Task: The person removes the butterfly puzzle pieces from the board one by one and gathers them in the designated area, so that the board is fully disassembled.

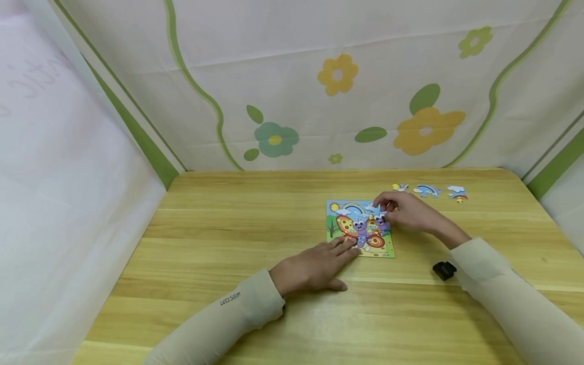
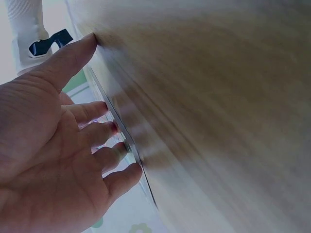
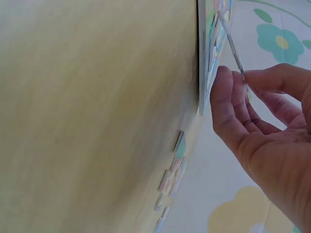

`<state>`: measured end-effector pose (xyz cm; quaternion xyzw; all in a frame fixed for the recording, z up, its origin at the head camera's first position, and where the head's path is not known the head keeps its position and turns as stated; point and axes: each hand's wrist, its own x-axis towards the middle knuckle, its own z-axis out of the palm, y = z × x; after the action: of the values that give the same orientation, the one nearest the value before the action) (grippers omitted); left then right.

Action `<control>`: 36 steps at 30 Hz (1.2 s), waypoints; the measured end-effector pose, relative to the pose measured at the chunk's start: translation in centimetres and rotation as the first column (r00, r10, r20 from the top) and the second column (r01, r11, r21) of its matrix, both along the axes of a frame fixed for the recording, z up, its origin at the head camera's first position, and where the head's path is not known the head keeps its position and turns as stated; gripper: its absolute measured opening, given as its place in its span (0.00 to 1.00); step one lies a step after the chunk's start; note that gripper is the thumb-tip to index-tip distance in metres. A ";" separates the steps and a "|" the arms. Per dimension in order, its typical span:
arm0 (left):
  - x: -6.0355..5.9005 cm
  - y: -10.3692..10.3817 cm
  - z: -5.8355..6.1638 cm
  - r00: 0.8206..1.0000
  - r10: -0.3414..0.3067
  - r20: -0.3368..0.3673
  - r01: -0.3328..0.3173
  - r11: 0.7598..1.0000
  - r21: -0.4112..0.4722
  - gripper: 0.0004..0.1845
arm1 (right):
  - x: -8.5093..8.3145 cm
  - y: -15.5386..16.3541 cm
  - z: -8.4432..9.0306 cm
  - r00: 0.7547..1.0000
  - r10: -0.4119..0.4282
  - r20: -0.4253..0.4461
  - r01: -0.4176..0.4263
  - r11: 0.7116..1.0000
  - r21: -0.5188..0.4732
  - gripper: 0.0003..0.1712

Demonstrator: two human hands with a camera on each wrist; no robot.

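Observation:
A square picture puzzle [image 1: 385, 249] with a cartoon butterfly, a rainbow and a sun lies flat on the wooden table. Fingers of my left hand [image 1: 316, 267] rest straight on its near left edge, the thumb spread onto the tabletop. Over the puzzle's right side, my right hand [image 1: 410, 210] pinches a puzzle piece [image 1: 381, 224] with purple on it between thumb and fingers. Seen edge-on in the right wrist view, that puzzle piece [image 3: 235, 52] stands tilted, its lower end at the picture surface. My fingertips cover part of the piece.
Loose puzzle pieces lie in a row at the back right: one [image 1: 400, 187] partly near my hand, a rainbow piece [image 1: 427, 190] and another [image 1: 457, 193]. A small black object [image 1: 444, 270] sits by my right sleeve. A flowered cloth [image 1: 292, 91] hangs behind the table.

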<state>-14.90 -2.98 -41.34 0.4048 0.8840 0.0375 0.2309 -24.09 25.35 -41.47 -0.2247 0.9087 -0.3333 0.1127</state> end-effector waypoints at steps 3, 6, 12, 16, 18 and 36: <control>0.0 0.0 0.0 1.000 -0.002 -0.002 0.002 1.000 0.000 0.45 | 0.1 0.6 0.0 1.000 -0.016 0.024 0.017 0.999 -0.043 0.17; 0.0 0.0 0.0 1.000 -0.003 -0.002 0.003 1.000 0.000 0.45 | 0.2 1.2 0.1 0.997 -0.035 0.069 0.041 0.995 -0.086 0.17; 0.1 -0.1 0.1 1.000 0.008 0.008 -0.008 1.000 0.005 0.44 | 0.6 3.0 0.7 0.989 -0.074 0.129 0.092 0.986 -0.138 0.18; 0.2 -0.1 0.1 1.000 0.010 0.012 -0.010 1.000 0.011 0.44 | 0.8 4.8 1.1 0.981 -0.117 0.154 0.140 0.979 -0.146 0.18; 0.2 -0.1 0.1 1.000 0.008 0.011 -0.009 1.000 0.012 0.44 | 0.9 5.8 1.2 0.976 -0.138 0.170 0.163 0.975 -0.149 0.19; 0.3 -0.2 0.1 1.000 0.014 0.016 -0.014 1.000 0.014 0.44 | -0.1 11.2 0.7 0.930 -0.266 0.252 0.297 0.950 -0.094 0.24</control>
<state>-14.64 -3.15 -41.21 0.3999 0.8847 0.0485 0.2347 -24.20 36.53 -40.80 -0.0575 0.8879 -0.4289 0.1559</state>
